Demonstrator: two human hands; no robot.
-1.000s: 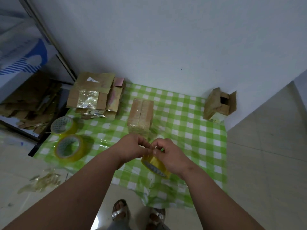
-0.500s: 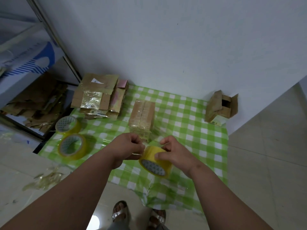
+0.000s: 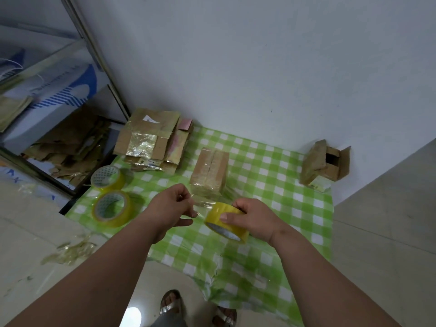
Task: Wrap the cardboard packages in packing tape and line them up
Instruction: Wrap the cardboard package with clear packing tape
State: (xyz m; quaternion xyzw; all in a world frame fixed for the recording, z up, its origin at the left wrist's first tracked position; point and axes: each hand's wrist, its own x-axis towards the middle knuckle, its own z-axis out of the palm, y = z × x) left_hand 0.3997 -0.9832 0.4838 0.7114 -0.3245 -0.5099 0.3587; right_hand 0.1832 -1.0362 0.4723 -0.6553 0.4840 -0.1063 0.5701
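Note:
My right hand grips a yellow tape roll above the green checked cloth. My left hand pinches the free end of the tape, and a short clear strip stretches between the two hands. Just beyond my hands a taped cardboard package lies on the cloth. A stack of flat taped cardboard packages sits at the far left corner. An open small cardboard box stands at the far right by the wall.
Two more yellow tape rolls lie on the cloth's left edge. Scraps of used tape litter the floor at left. A shelf with cardboard pieces stands at left. A white wall rises behind. My sandalled feet show below.
My hands have drawn apart: the left pulled the tape end leftwards off the roll while the right moved the roll to the right, so a strip now spans the gap.

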